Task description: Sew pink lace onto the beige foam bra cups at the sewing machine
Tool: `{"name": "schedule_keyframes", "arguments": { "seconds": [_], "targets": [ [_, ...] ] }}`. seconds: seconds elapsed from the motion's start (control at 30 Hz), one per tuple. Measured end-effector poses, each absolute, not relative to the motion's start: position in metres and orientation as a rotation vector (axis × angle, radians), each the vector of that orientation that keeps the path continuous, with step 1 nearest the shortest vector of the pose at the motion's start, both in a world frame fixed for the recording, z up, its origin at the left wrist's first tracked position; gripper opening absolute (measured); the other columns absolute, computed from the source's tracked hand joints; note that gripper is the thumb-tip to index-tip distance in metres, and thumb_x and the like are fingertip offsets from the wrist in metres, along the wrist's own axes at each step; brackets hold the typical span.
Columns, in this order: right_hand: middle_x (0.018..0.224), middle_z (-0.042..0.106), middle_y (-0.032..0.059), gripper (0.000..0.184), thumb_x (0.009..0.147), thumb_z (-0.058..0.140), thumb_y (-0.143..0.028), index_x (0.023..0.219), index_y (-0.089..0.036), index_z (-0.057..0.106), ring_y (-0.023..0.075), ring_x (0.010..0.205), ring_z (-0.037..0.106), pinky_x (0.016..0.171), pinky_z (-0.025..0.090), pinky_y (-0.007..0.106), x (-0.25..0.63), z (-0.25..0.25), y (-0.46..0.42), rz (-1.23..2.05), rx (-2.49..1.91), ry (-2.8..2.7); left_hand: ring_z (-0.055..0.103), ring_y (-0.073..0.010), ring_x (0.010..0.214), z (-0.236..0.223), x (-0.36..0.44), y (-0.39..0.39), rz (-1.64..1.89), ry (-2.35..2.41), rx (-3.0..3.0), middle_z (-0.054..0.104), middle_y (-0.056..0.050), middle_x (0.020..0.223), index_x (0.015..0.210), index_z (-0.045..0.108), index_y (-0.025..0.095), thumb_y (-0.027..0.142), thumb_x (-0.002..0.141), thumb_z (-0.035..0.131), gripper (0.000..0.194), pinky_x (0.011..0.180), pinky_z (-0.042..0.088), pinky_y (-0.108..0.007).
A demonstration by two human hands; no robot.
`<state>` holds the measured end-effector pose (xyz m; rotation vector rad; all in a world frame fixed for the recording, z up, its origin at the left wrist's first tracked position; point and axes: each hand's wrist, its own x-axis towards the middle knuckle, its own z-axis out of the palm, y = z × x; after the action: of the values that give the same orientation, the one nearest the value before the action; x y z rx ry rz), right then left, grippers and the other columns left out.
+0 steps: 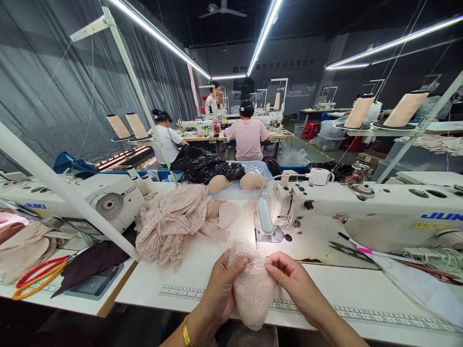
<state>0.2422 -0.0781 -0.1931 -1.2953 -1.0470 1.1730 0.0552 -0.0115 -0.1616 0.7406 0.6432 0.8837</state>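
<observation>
A beige lace-covered bra cup (254,294) is held up over the table's front edge, between my two hands. My left hand (223,284) is closed on its left side, the thumb lying on the lace near the top. At the upper right edge, my right hand (289,279) pinches the lace between thumb and fingers. Just beyond stands the white sewing machine (333,200), its lamp (265,217) lit over the needle area. A heap of beige lace (170,221) lies to the left, with stacked bra cups (226,214) at its right end.
Dark scissors (352,253) lie under the machine arm at right. A ruler strip (361,315) runs along the table front. Another sewing machine (108,202) and red-orange handled scissors (41,277) are at left. A slanting white pole (68,188) crosses there. Several people sit or stand farther back.
</observation>
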Motion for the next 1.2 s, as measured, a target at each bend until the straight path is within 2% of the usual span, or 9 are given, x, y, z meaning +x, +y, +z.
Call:
{"name": "schedule_keyframes", "arguments": {
  "seconds": [0.2, 0.33, 0.47, 0.53, 0.63, 0.9, 0.97, 1.1, 1.2],
  "targets": [
    [0.079, 0.061, -0.0011, 0.051, 0.098, 0.064, -0.074, 0.086, -0.025, 0.062, 0.019, 0.075, 0.052, 0.072, 0.041, 0.032, 0.226, -0.185, -0.084, 0.961, -1.327, -0.966, 0.071, -0.0252, 0.092, -0.174, 0.053, -0.017, 0.869, 0.697, 0.93, 0.077, -0.005, 0.096, 0.104, 0.069, 0.019, 0.059, 0.077, 0.094, 0.055, 0.087, 0.055, -0.035],
    [0.054, 0.043, -0.0094, 0.05, 0.101, 0.059, -0.075, 0.089, -0.026, 0.055, 0.0134, 0.054, 0.032, 0.057, 0.028, 0.03, 0.227, -0.187, -0.076, 1.097, -1.269, -0.851, 0.064, -0.0238, 0.083, -0.17, 0.033, 0.014, 0.563, 0.82, 1.724, 0.069, -0.004, 0.089, 0.093, 0.059, 0.02, 0.067, 0.093, 0.074, 0.05, 0.081, 0.051, -0.036],
    [0.056, 0.048, -0.0084, 0.046, 0.099, 0.062, -0.071, 0.09, -0.026, 0.055, 0.0147, 0.056, 0.04, 0.061, 0.03, 0.031, 0.241, -0.198, -0.059, 0.945, -1.398, -0.915, 0.064, -0.0308, 0.105, -0.159, 0.016, 0.075, 0.53, 1.179, 2.666, 0.069, -0.014, 0.117, 0.114, 0.064, 0.017, 0.035, 0.104, 0.065, 0.02, 0.092, 0.051, -0.043],
    [0.058, 0.049, -0.0075, 0.044, 0.1, 0.061, -0.069, 0.088, -0.027, 0.056, 0.0161, 0.058, 0.043, 0.063, 0.03, 0.032, 0.245, -0.202, -0.055, 0.94, -1.425, -0.919, 0.057, -0.0356, 0.127, -0.156, 0.014, 0.107, 0.504, 1.17, 2.84, 0.061, -0.019, 0.141, 0.131, 0.064, 0.017, 0.009, 0.098, 0.059, 0.035, 0.104, 0.048, -0.049],
    [0.06, 0.05, -0.0067, 0.043, 0.1, 0.059, -0.068, 0.089, -0.026, 0.058, 0.0174, 0.061, 0.046, 0.064, 0.031, 0.033, 0.247, -0.205, -0.053, 0.952, -1.408, -0.923, 0.048, -0.0398, 0.138, -0.155, 0.018, 0.144, 0.366, 0.998, 2.98, 0.053, -0.019, 0.155, 0.135, 0.07, 0.018, 0.0, 0.09, 0.06, 0.05, 0.11, 0.044, -0.053],
    [0.062, 0.055, -0.0045, 0.045, 0.099, 0.06, -0.07, 0.089, -0.026, 0.059, 0.0197, 0.064, 0.051, 0.065, 0.036, 0.034, 0.247, -0.204, -0.053, 0.953, -1.364, -0.9, 0.05, -0.0376, 0.137, -0.149, 0.056, 0.188, 0.137, 0.614, 3.134, 0.058, -0.017, 0.152, 0.129, 0.078, 0.027, 0.008, 0.103, 0.051, 0.042, 0.111, 0.039, -0.053],
    [0.063, 0.056, -0.0045, 0.045, 0.099, 0.061, -0.071, 0.089, -0.026, 0.059, 0.0197, 0.064, 0.052, 0.064, 0.036, 0.033, 0.247, -0.204, -0.052, 0.954, -1.359, -0.899, 0.048, -0.0375, 0.137, -0.145, 0.068, 0.193, 0.125, 0.6, 3.121, 0.059, -0.017, 0.151, 0.114, 0.082, 0.024, 0.006, 0.099, 0.054, 0.036, 0.109, 0.038, -0.051],
    [0.065, 0.058, -0.0039, 0.048, 0.098, 0.062, -0.073, 0.088, -0.027, 0.06, 0.0201, 0.065, 0.054, 0.065, 0.038, 0.033, 0.25, -0.206, -0.051, 0.959, -1.344, -0.9, 0.053, -0.0352, 0.127, -0.127, 0.084, 0.196, 0.169, 0.634, 3.041, 0.071, -0.017, 0.12, 0.079, 0.072, 0.017, 0.002, 0.09, 0.057, 0.024, 0.107, 0.035, -0.048],
    [0.071, 0.062, -0.0022, 0.05, 0.096, 0.064, -0.075, 0.088, -0.026, 0.061, 0.0198, 0.066, 0.057, 0.065, 0.04, 0.033, 0.253, -0.207, -0.051, 0.968, -1.333, -0.886, 0.062, -0.0287, 0.102, -0.108, 0.083, 0.186, 0.252, 0.67, 2.916, 0.071, -0.011, 0.096, 0.085, 0.068, 0.018, 0.012, 0.099, 0.051, 0.023, 0.098, 0.04, -0.043]
  ]
}}
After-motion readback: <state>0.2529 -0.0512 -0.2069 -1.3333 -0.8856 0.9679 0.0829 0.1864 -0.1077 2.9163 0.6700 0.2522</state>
